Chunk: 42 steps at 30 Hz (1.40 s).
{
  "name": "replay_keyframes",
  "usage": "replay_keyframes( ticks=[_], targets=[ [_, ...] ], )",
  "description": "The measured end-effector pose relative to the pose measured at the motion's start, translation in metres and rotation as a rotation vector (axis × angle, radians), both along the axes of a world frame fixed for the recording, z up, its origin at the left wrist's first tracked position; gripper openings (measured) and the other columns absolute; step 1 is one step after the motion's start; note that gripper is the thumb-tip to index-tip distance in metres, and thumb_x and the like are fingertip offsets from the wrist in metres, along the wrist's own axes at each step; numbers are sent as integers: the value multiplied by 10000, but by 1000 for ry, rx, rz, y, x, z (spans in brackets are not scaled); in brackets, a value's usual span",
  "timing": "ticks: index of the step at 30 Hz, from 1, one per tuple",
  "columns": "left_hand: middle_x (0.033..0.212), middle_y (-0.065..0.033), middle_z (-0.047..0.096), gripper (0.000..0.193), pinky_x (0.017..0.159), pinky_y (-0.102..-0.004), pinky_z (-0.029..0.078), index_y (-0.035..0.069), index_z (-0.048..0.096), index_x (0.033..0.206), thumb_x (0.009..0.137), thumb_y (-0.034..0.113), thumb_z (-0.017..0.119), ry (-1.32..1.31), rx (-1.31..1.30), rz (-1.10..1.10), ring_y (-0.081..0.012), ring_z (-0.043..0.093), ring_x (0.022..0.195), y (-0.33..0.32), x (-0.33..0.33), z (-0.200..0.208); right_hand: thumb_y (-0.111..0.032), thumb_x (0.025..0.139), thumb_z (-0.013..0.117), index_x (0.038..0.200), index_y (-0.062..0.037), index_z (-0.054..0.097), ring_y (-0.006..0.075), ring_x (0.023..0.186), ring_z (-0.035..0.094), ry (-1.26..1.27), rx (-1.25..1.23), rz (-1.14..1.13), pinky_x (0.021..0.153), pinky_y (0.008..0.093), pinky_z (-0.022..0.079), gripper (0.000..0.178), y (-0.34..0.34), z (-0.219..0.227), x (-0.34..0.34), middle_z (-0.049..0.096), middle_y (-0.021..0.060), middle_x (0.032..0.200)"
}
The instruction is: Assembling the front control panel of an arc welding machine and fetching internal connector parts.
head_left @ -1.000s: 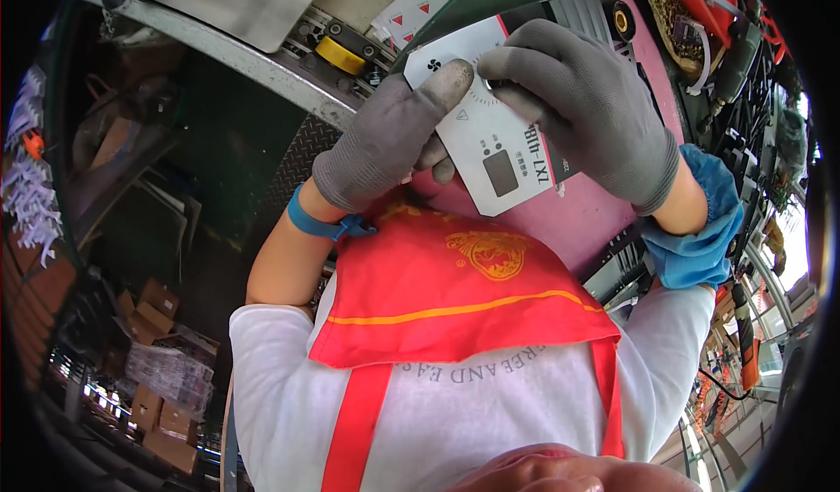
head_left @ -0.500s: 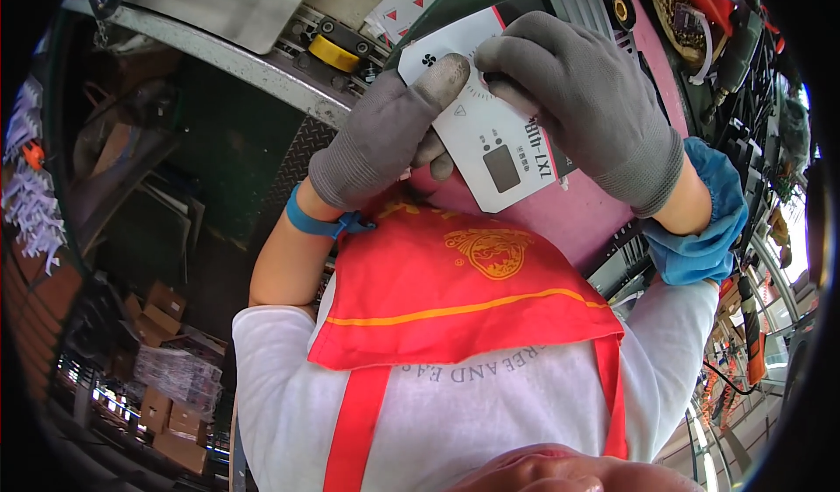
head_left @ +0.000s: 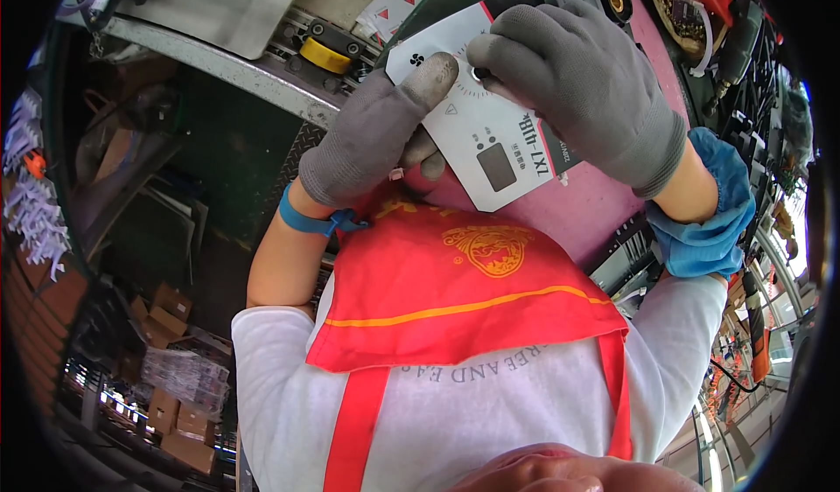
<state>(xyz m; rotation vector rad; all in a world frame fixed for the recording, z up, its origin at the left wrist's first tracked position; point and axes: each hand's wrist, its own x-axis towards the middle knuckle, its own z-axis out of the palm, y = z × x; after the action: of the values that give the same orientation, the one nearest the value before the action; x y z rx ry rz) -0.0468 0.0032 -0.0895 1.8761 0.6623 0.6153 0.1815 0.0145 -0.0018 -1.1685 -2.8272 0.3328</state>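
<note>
A white and black front panel (head_left: pixel 464 129) with a dark display window (head_left: pixel 496 168), a fan symbol and a round dial scale tilts above the pink work surface. My left hand (head_left: pixel 381 120), in a grey knit glove, grips its left edge, thumb on the printed face and fingers underneath. My right hand (head_left: pixel 582 94), gloved alike, is over the dial scale with thumb and forefinger pinched together beside a small dark round spot at the scale's centre. Whatever those fingertips hold is hidden. The rest of this hand covers part of the panel's black side.
A pink surface (head_left: pixel 582 212) lies below the panel. Behind my left hand is a metal rail with a yellow roller (head_left: pixel 328 55). Cables, a power tool (head_left: pixel 739 46) and a tray of small brass-coloured parts (head_left: pixel 665 11) crowd the right. Cardboard boxes (head_left: pixel 171 313) stand lower left.
Both hands and the panel have shifted slightly left. My right fingertips have lifted a little off the dial centre, so the dark round spot now shows.
</note>
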Motion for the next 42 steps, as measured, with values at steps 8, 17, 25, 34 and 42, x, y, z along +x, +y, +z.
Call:
replay_keyframes(
  ticks=[8,17,25,34,42],
  targets=[
    [981,-126,601,302,716,-330,484,-21,511,1217,976,154,462,-125,-1097,87,-226,574,772,14,14,37,-249,740,673,870,-82,580,257,669,559,11,-72,-152,580,341,437,231,-10,-7,-8,504,70,784],
    [858,-84,568,359,615,-300,489,-32,508,1171,994,271,430,-123,-884,101,-143,561,720,9,14,39,-171,752,679,1060,-75,606,286,828,578,250,-99,-87,690,367,458,330,-8,-2,3,562,97,929],
    [611,5,528,360,428,-210,308,40,573,966,966,374,440,-163,-999,156,-42,422,470,4,21,42,-184,764,681,1031,-91,601,276,810,588,197,-199,-222,672,373,469,294,-9,3,0,569,81,920],
    [549,3,515,411,423,-207,309,32,582,922,945,424,460,-134,-991,111,-46,444,459,7,19,35,-169,771,673,1037,-95,613,262,790,588,178,-57,-183,694,353,468,283,-14,-1,-1,575,74,901],
    [631,2,547,376,423,-203,307,22,576,982,956,380,464,-186,-1078,161,-44,434,463,4,22,38,-181,746,696,1009,-85,624,260,783,594,248,-62,-308,680,349,474,289,-31,-6,-4,592,78,876]
  ],
)
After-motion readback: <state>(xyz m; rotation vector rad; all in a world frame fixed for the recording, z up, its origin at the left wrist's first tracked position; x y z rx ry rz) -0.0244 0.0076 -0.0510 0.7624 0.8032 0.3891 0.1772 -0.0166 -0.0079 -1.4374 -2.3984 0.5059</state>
